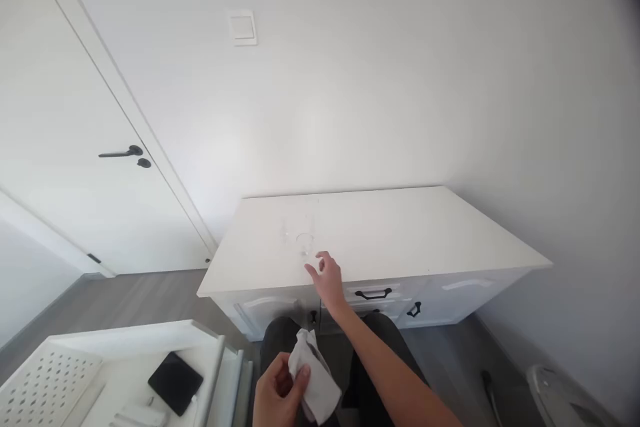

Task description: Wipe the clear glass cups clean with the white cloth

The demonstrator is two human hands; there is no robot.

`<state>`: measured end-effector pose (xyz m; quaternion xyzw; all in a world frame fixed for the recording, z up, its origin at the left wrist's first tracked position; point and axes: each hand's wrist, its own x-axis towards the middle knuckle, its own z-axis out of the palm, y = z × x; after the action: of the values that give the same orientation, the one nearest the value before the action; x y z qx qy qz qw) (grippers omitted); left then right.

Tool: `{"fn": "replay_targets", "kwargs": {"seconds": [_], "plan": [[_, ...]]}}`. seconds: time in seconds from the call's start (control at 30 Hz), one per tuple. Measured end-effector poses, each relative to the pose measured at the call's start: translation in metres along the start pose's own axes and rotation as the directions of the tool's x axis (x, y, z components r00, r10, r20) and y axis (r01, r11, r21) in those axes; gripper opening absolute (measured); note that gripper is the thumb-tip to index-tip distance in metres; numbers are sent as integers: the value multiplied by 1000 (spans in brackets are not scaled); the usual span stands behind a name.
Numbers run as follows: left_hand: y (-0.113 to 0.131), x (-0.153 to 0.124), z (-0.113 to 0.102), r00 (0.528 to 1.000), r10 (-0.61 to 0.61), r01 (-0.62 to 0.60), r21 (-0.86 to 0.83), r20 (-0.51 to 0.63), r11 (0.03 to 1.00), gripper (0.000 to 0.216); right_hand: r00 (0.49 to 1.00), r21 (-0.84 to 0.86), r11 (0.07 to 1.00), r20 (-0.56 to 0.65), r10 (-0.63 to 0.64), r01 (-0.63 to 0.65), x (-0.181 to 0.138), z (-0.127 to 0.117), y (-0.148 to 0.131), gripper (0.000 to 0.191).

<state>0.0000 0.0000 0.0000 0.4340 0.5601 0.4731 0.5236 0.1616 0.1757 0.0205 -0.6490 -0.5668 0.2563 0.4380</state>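
A clear drinking glass point(301, 235) stands on the white cabinet top point(400, 233), near its front edge. My right hand point(327, 278) reaches out just in front of the glass, fingers apart, holding nothing and a little short of touching it. Down near my lap my left hand point(275, 392) grips a crumpled white cloth point(314, 377). My legs in dark trousers show below the cabinet front.
The cabinet has black drawer handles point(373, 293) on its front. A white door with a black lever handle point(123, 153) is at the left. A white perforated cart point(115, 373) with a black flat device point(175, 383) sits at lower left. A white wall rises behind.
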Motion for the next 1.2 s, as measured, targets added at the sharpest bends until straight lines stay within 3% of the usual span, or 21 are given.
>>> {"fn": "replay_targets", "kwargs": {"seconds": [0.07,0.13,0.27,0.33,0.4,0.43,0.47,0.53,0.63,0.73,0.83,0.93,1.03,1.2], "plan": [[-2,2,-1,998,17,-13,61,-61,998,56,999,123,992,32,6,-10,-37,-17,-3,34],[-2,6,1,993,59,-47,122,-99,991,58,981,242,970,191,-19,-28,-82,-27,-5,46],[5,13,20,985,168,-155,251,-29,955,50,891,434,885,451,-52,-169,-155,-31,-9,48],[12,15,33,974,218,-224,329,58,917,40,860,652,648,510,11,-394,-170,-33,-7,57],[21,13,46,945,257,-317,372,203,872,32,818,769,293,568,96,-568,-171,-39,-3,55],[25,11,51,917,274,-371,369,288,852,32,792,776,157,596,136,-611,-170,-44,0,50],[29,7,55,885,288,-419,357,366,835,35,769,771,67,616,174,-633,-167,-49,3,43],[36,-3,61,822,304,-488,321,481,812,45,733,757,-11,636,243,-653,-163,-56,13,32],[43,-16,57,813,339,-516,315,474,796,46,722,771,-26,608,330,-637,-161,-59,33,37],[51,-9,42,865,444,-502,417,235,758,40,709,816,-47,527,469,-576,-160,-62,58,38],[59,27,25,868,496,-432,512,12,743,34,712,875,-27,410,570,-482,-155,-82,75,38],[62,78,20,843,524,-375,563,-124,737,37,771,922,19,312,556,-386,-146,-111,76,47],[59,121,32,816,546,-339,609,-190,718,54,809,937,60,265,525,-345,-140,-129,70,52],[56,160,67,836,529,-334,630,-146,701,37,821,931,110,247,514,-349,-147,-125,68,54]]}}
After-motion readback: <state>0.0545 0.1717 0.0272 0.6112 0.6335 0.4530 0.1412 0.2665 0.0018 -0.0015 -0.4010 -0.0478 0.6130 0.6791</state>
